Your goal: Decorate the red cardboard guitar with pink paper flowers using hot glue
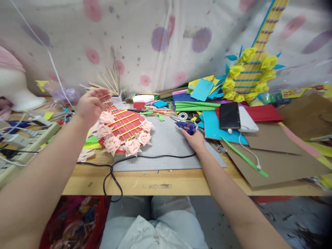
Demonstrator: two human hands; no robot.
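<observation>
My right hand (194,139) is closed around the handle of a blue hot glue gun (188,127), its nozzle pointing left over the grey cutting mat (166,162). To the left lies a red paper guitar (127,126) with yellow bars, thin white strings and pale pink paper roses (112,142) around its lower edge. My left hand (92,105) is at the guitar's upper end, by the green-barred neck, with fingers bent together. It hides most of the neck, and what the fingers pinch is unclear. A black cord (155,156) crosses the mat's front.
A yellow-flowered paper guitar (250,74) leans at back right. Near it are a phone (229,116), a white power bank (247,119) and brown cardboard (275,162). A power strip (31,145) stands left; coloured paper (202,89) and sticks (111,81) line the back.
</observation>
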